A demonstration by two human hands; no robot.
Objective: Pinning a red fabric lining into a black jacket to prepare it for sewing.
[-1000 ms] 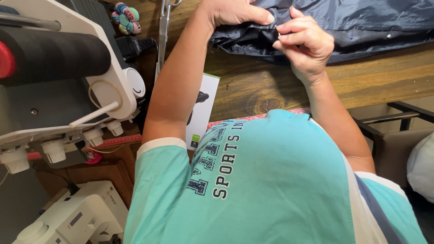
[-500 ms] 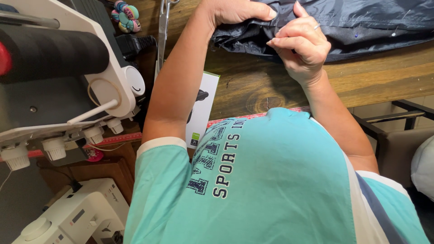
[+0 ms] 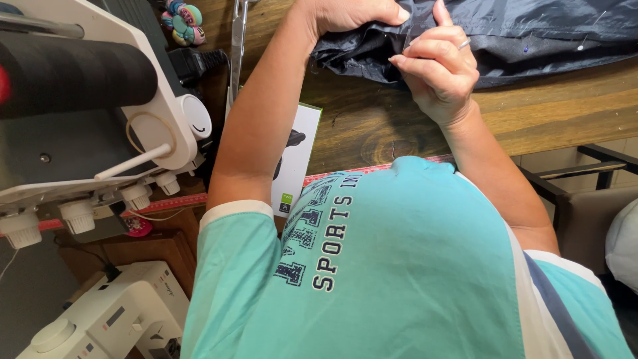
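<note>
view: just one cam, worn on the person's head, so no second view to overlap with
facing: steeply down over the chest, tipped a bit forward toward the desk (image 3: 372, 126)
distance: really close, the teal shirt (image 3: 412, 266) fills most of the near half
far edge: both hands, left hand (image 3: 352, 13) and right hand (image 3: 435, 73), sit at the top on dark fabric (image 3: 531, 33), partly cropped
left side: white machine (image 3: 86, 133) and a sewing machine (image 3: 113, 319) lower down
right side: chair frame (image 3: 585, 179) just off the desk edge

Glossy dark cloth (image 3: 531, 33), grainy wooden table (image 3: 412, 119)
</note>
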